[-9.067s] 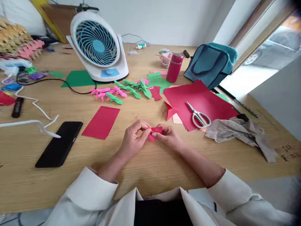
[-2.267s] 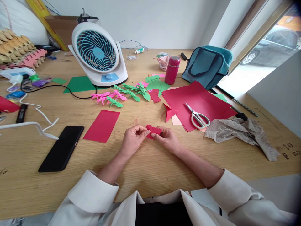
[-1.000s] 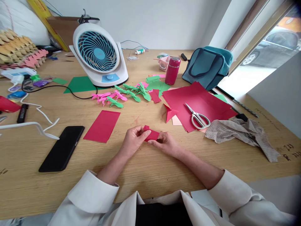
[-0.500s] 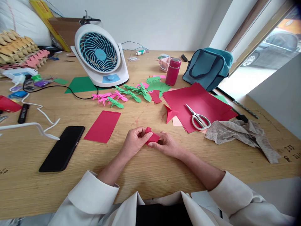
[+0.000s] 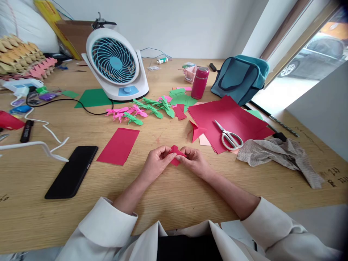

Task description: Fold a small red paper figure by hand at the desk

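Observation:
A small folded piece of red paper [image 5: 175, 161] is pinched between both hands, just above the wooden table. My left hand [image 5: 157, 163] grips its left side, thumb on top. On its right side, my right hand [image 5: 196, 162] holds it the same way, and the two thumb tips nearly meet in the middle. Fingers cover parts of the folds. Left of the hands lies a flat red paper rectangle [image 5: 119, 146]. Beyond them to the right is another folded red paper piece [image 5: 197, 131], beside white-handled scissors [image 5: 230, 137] resting on large red sheets [image 5: 241, 121].
Pink and green folded paper figures [image 5: 152, 107] lie in front of a white fan [image 5: 115, 61]. A black phone [image 5: 72, 172] is at the left. To the right are a crumpled cloth [image 5: 274, 154], a red flask [image 5: 200, 83] and a teal bag [image 5: 239, 78].
My right hand has shifted its hold up to the paper's upper right, its thumb now beside the left one. The paper has turned and its folds are spread more evenly.

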Tool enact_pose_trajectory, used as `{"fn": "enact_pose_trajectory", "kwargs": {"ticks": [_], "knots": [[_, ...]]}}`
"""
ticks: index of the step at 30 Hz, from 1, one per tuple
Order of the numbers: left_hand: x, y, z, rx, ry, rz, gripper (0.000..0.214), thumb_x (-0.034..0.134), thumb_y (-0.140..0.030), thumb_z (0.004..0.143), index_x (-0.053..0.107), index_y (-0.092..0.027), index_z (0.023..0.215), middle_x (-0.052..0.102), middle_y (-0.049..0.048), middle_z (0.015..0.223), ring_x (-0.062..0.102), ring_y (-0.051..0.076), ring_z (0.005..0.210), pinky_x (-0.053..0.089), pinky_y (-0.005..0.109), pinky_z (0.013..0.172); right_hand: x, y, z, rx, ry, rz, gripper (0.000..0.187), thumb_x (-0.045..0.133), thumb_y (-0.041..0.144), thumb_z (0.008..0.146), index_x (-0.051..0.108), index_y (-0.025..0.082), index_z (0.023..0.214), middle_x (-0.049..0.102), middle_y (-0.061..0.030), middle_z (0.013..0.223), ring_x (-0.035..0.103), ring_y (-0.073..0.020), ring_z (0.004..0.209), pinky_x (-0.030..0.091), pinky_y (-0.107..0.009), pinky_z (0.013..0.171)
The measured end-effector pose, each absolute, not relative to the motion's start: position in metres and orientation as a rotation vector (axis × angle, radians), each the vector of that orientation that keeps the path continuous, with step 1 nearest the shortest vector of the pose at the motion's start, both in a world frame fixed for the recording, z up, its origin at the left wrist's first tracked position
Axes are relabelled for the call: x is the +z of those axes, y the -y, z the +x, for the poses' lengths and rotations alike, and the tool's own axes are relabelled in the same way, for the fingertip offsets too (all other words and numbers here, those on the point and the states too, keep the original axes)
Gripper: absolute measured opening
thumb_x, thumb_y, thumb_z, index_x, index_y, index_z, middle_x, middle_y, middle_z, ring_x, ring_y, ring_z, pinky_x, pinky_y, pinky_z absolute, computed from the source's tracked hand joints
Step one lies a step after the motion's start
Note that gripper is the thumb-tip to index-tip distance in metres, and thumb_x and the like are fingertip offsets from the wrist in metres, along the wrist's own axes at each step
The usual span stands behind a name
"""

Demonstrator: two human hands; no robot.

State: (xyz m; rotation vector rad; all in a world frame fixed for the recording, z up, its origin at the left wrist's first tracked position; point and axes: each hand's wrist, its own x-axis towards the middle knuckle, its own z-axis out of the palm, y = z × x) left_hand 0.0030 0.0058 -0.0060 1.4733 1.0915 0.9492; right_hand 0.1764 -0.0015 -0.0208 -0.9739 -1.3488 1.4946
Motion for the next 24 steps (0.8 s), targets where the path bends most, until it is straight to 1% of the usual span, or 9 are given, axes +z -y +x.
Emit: {"fn": "enact_pose_trajectory", "kwargs": {"ticks": [7,11,16,18,21,24], "knots": [[-0.0026,-0.0051,0.0035,0.94,-1.149,1.564,0.021,0.061,-0.036,0.082,0.057,-0.017,0.074,0.056,-0.0022,0.069,0.05,0.012,0.067,0.041,0.024,0.065,-0.022,-0.0016,0.1776,1.505,1.298,-0.924,0.037,0.075,0.053,0.076,0.061,0.019,0.08,0.062,0.0007,0.076,0.054,-0.0124,0.068,0.044,-0.027,0.068],[-0.0002,-0.0045,0.003,0.899,-1.186,1.631,0.019,0.059,-0.034,0.081,0.055,-0.017,0.073,0.051,-0.0039,0.066,0.046,0.011,0.063,0.038,0.023,0.061,-0.0228,-0.0029,0.178,1.49,1.292,-0.921,0.036,0.075,0.052,0.077,0.062,0.02,0.082,0.063,0.0003,0.077,0.055,-0.0124,0.068,0.045,-0.026,0.067],[0.0009,-0.0019,0.0039,0.785,-1.226,1.727,0.021,0.059,-0.029,0.079,0.046,-0.019,0.065,0.041,-0.0066,0.06,0.037,0.009,0.056,0.03,0.022,0.054,-0.022,-0.0021,0.1776,1.511,1.268,-0.93,0.039,0.076,0.054,0.075,0.061,0.019,0.083,0.063,-0.0001,0.076,0.055,-0.0125,0.068,0.045,-0.027,0.066],[0.0016,-0.0016,0.004,0.752,-1.236,1.744,0.022,0.059,-0.027,0.078,0.045,-0.019,0.063,0.04,-0.007,0.058,0.035,0.008,0.055,0.029,0.022,0.053,-0.022,-0.0019,0.1778,1.516,1.281,-0.956,0.04,0.075,0.055,0.075,0.06,0.019,0.082,0.063,-0.0002,0.076,0.054,-0.0125,0.067,0.045,-0.027,0.065],[0.0028,-0.0028,0.0033,0.772,-1.229,1.704,0.019,0.06,-0.029,0.079,0.052,-0.018,0.067,0.048,-0.006,0.061,0.042,0.009,0.057,0.033,0.021,0.055,-0.0231,-0.0023,0.1785,1.486,1.315,-0.984,0.041,0.073,0.058,0.076,0.057,0.02,0.081,0.058,0.0013,0.072,0.05,-0.0116,0.064,0.041,-0.026,0.06],[0.0028,-0.005,0.0024,0.828,-1.209,1.636,0.015,0.063,-0.032,0.08,0.061,-0.017,0.078,0.061,-0.0024,0.072,0.053,0.012,0.067,0.041,0.022,0.062,-0.0247,-0.0031,0.1788,1.448,1.325,-0.975,0.041,0.072,0.057,0.077,0.055,0.02,0.082,0.055,0.0022,0.072,0.048,-0.011,0.063,0.04,-0.025,0.059]]}}
